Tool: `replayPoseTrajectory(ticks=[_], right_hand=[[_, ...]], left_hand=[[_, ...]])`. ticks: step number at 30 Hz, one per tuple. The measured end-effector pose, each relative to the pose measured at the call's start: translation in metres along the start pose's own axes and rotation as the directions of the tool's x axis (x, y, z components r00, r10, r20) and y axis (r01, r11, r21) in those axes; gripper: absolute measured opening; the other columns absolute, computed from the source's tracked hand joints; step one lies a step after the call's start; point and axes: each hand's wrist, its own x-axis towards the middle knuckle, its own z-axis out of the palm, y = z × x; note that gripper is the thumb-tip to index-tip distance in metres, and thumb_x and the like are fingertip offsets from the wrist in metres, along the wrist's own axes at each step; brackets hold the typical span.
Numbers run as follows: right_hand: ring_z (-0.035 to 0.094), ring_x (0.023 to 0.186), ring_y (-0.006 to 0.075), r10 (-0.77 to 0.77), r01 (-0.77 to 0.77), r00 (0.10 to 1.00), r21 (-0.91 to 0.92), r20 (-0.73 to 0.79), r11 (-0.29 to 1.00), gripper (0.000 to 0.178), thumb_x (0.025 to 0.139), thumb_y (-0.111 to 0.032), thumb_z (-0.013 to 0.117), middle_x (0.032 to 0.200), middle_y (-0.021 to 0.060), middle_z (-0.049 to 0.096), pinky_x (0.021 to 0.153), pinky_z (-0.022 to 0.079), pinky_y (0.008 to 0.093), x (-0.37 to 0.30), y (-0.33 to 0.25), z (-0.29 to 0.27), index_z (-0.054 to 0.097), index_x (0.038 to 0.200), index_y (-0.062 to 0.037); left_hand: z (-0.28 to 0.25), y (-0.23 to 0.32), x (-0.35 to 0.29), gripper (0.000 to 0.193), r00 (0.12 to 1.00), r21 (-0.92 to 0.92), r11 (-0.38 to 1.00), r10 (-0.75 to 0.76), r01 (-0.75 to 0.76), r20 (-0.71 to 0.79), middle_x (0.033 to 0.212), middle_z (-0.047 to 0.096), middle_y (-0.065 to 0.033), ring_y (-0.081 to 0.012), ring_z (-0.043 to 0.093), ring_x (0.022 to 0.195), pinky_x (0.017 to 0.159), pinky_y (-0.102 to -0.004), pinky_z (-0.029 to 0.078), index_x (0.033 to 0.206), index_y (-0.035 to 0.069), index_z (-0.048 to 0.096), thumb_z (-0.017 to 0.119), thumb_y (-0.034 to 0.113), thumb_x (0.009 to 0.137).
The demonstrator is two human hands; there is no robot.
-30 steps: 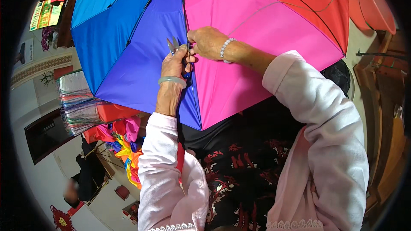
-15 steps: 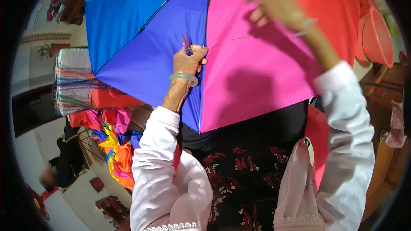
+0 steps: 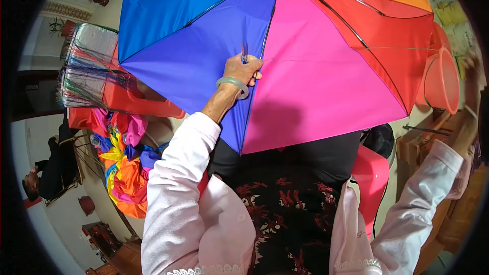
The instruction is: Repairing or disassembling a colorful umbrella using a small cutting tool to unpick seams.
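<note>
An opened umbrella [image 3: 326, 86] with blue, violet, pink, red and orange panels lies underside up across my lap, its dark ribs showing. My left hand [image 3: 242, 69] is closed on the rib and cloth where the violet and pink panels meet. A small pair of thread snips [image 3: 244, 55] sticks up from the same hand, its lower part hidden. At the far right is my right hand [image 3: 471, 69], its fingers blurred. A thin thread [image 3: 397, 48] stretches taut from near my left fingers across the pink and red panels toward it.
Left of the umbrella lies a bundle of silvery packs with dark strands [image 3: 89, 66] on a red stool [image 3: 137, 97]. Colourful folded cloth [image 3: 130, 173] is heaped below. A pink basket [image 3: 442, 84] stands at right, near wooden furniture [image 3: 458, 224]. Another person [image 3: 51, 168] is at far left.
My right hand has swung from above the pink panel out to the far right, drawing the thread longer. My left hand keeps its grip; the whole view has shifted a little.
</note>
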Motion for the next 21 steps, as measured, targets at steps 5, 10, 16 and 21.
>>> replayPoseTrajectory(ticks=[5, 10, 16, 21], right_hand=[[0.043, 0.054, 0.006, 0.336, -0.177, 0.845, -0.374, 0.416, 0.91, 0.015, 0.084, -0.02, 0.051, 0.063, -0.0032, 0.045, 0.046, 0.038, 0.0206, -0.021, 0.053, 0.189, 0.058, 0.084, -0.007], [0.053, 0.054, 0.0256, 0.173, 0.141, 0.814, -0.477, 0.555, 0.868, 0.01, 0.072, -0.009, 0.052, 0.061, 0.0163, 0.053, 0.05, 0.04, 0.037, -0.051, 0.135, 0.313, 0.051, 0.069, -0.0001], [0.055, 0.066, 0.0364, 0.152, 0.132, 0.908, -0.609, 0.392, 0.782, 0.005, 0.067, -0.005, 0.05, 0.066, 0.02, 0.056, 0.058, 0.042, 0.0443, -0.079, 0.154, 0.36, 0.052, 0.069, -0.0001], [0.058, 0.074, 0.0358, 0.302, 0.118, 0.816, -0.653, 0.494, 0.748, 0.014, 0.072, -0.007, 0.05, 0.076, 0.0208, 0.058, 0.063, 0.047, 0.0437, -0.085, 0.133, 0.361, 0.055, 0.082, 0.0005]], left_hand=[[-0.012, -0.002, -0.001, 0.013, 0.994, -0.145, 0.987, -0.075, 0.063, -0.079, 0.058, 0.053, -0.0045, -0.01, 0.052, 0.045, 0.035, -0.0206, 0.037, 0.075, 0.0, 0.054, 0.052, 0.011, 0.08], [-0.003, 0.0, 0.004, 0.011, 0.998, -0.173, 0.984, -0.055, 0.053, -0.006, 0.063, 0.054, -0.0047, -0.0104, 0.053, 0.048, 0.035, -0.0203, 0.038, 0.079, -0.001, 0.054, 0.048, 0.007, 0.081], [-0.008, -0.007, 0.01, 0.011, 0.997, -0.213, 0.974, -0.064, 0.07, 0.035, 0.066, 0.053, -0.0044, -0.01, 0.053, 0.051, 0.036, -0.0203, 0.038, 0.085, -0.002, 0.054, 0.047, 0.005, 0.081], [-0.008, -0.007, 0.008, 0.012, 0.997, -0.244, 0.966, -0.077, 0.081, 0.026, 0.066, 0.053, -0.0045, -0.01, 0.052, 0.05, 0.036, -0.0203, 0.037, 0.086, -0.003, 0.054, 0.046, 0.004, 0.081]])
